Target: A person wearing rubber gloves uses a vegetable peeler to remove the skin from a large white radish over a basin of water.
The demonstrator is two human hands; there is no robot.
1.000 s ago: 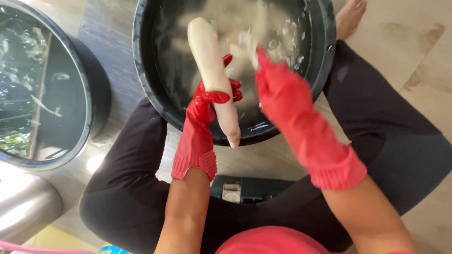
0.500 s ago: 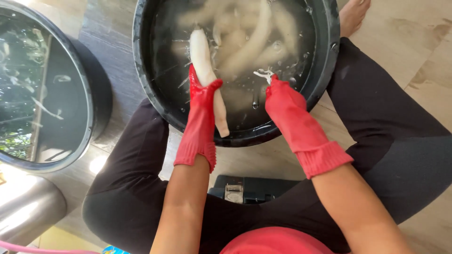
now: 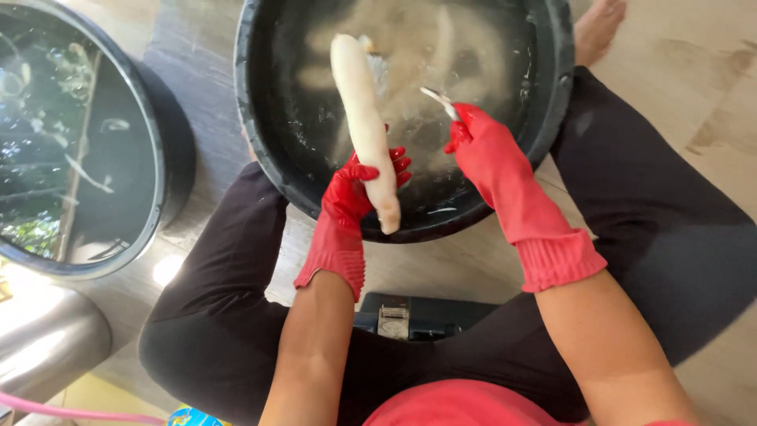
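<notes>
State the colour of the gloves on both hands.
Red, on the left hand and the right hand; clearest in the head view.

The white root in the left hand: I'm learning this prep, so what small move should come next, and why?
Probably bring the right hand and its small metal tool across onto the white root. The left hand holds the root tilted over the black tub, and the tool sits apart from it.

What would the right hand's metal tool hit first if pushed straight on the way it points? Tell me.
Probably the long white root in the left hand; the right hand aims its small metal tool up-left toward it, though depth is unclear.
</notes>
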